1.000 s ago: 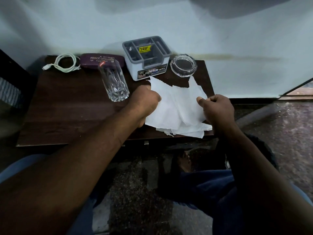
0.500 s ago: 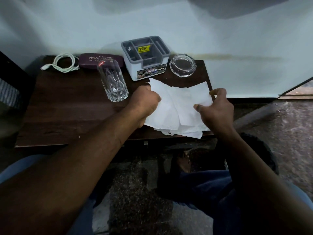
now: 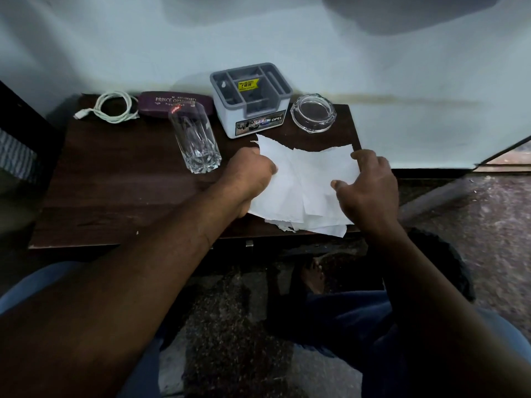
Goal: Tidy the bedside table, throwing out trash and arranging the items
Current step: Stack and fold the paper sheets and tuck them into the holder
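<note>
Pressing white paper (image 3: 304, 182), right hand (image 3: 370, 191) now spread, left hand (image 3: 250, 173) still gripping

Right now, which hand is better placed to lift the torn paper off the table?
Left, probably. The left hand grips the paper at its left edge, while the right hand only touches the right edge with spread fingers and would need to close first.
</note>
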A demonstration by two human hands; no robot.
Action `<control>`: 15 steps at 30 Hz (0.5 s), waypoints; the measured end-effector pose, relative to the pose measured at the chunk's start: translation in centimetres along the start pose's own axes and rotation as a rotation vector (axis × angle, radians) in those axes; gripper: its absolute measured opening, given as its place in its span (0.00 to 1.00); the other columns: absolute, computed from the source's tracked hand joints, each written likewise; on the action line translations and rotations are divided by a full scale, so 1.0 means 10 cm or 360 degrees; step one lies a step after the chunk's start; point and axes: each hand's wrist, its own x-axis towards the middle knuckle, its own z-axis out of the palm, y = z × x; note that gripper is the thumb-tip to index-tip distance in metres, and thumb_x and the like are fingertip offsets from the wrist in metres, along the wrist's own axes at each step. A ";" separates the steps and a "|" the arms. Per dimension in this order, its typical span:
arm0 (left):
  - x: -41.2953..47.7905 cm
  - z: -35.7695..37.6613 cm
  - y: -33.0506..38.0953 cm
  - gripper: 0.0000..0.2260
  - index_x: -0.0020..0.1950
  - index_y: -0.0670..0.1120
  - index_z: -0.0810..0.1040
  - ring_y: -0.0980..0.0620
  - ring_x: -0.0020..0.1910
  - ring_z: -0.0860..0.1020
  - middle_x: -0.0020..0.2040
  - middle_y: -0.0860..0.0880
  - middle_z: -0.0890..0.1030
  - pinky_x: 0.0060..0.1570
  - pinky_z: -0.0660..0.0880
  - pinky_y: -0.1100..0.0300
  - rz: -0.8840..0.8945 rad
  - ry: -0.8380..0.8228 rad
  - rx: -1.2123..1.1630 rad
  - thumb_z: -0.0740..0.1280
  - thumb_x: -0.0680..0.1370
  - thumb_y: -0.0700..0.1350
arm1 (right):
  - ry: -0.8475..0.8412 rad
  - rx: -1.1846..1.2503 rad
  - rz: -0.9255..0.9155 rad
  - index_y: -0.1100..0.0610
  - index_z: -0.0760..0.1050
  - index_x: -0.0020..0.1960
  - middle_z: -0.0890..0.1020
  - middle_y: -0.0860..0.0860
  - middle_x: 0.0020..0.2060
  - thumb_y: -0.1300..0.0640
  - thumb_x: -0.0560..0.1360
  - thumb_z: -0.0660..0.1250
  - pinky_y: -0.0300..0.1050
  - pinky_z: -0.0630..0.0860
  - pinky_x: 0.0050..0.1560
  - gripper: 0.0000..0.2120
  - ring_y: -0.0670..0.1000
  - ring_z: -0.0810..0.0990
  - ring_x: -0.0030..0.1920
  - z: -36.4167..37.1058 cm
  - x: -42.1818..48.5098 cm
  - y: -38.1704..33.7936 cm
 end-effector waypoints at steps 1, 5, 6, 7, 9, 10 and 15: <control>0.00 0.00 0.00 0.10 0.56 0.39 0.82 0.37 0.54 0.84 0.54 0.40 0.86 0.59 0.80 0.36 0.0002 -0.0005 -0.0008 0.69 0.76 0.36 | 0.0016 -0.0041 -0.0030 0.53 0.73 0.71 0.73 0.56 0.71 0.53 0.74 0.77 0.59 0.73 0.66 0.27 0.62 0.73 0.69 0.00 -0.01 -0.02; 0.01 0.02 -0.02 0.08 0.54 0.40 0.83 0.38 0.52 0.86 0.52 0.41 0.87 0.57 0.82 0.36 0.0002 -0.0029 -0.0072 0.68 0.77 0.35 | 0.0160 -0.0182 -0.0169 0.52 0.77 0.66 0.71 0.54 0.73 0.46 0.74 0.76 0.61 0.72 0.65 0.23 0.61 0.70 0.70 0.01 -0.05 -0.14; 0.02 0.02 -0.02 0.07 0.53 0.41 0.83 0.39 0.51 0.86 0.51 0.41 0.87 0.57 0.82 0.37 0.0002 -0.0039 -0.0090 0.68 0.77 0.34 | 0.0140 -0.0139 -0.0219 0.52 0.79 0.64 0.74 0.54 0.69 0.44 0.74 0.75 0.59 0.73 0.64 0.22 0.61 0.73 0.68 0.01 -0.05 -0.17; 0.02 0.03 -0.02 0.07 0.52 0.42 0.84 0.40 0.50 0.86 0.51 0.42 0.87 0.56 0.82 0.38 0.0002 -0.0052 -0.0112 0.68 0.78 0.34 | 0.0068 -0.0064 -0.0248 0.52 0.80 0.62 0.78 0.53 0.65 0.42 0.74 0.75 0.56 0.75 0.62 0.22 0.59 0.76 0.64 0.01 -0.05 -0.21; 0.02 0.03 -0.02 0.08 0.51 0.45 0.84 0.41 0.49 0.87 0.50 0.43 0.88 0.55 0.83 0.39 -0.0003 -0.0088 -0.0144 0.67 0.78 0.34 | -0.0147 0.0095 -0.0191 0.52 0.81 0.62 0.83 0.51 0.57 0.38 0.74 0.75 0.54 0.78 0.61 0.24 0.55 0.81 0.58 0.02 -0.07 -0.27; 0.02 0.04 -0.02 0.09 0.51 0.45 0.84 0.41 0.49 0.87 0.50 0.43 0.88 0.55 0.83 0.39 -0.0009 -0.0111 -0.0157 0.67 0.79 0.34 | -0.0239 0.0162 -0.0126 0.52 0.81 0.63 0.84 0.50 0.56 0.37 0.73 0.75 0.53 0.79 0.60 0.25 0.53 0.82 0.57 0.02 -0.08 -0.30; 0.00 0.08 -0.01 0.10 0.56 0.41 0.83 0.38 0.50 0.87 0.52 0.40 0.87 0.53 0.84 0.40 -0.0031 -0.0174 -0.0184 0.65 0.80 0.33 | -0.0350 0.0177 -0.0031 0.52 0.78 0.66 0.85 0.48 0.54 0.39 0.73 0.76 0.51 0.79 0.59 0.27 0.51 0.83 0.56 -0.01 -0.14 -0.37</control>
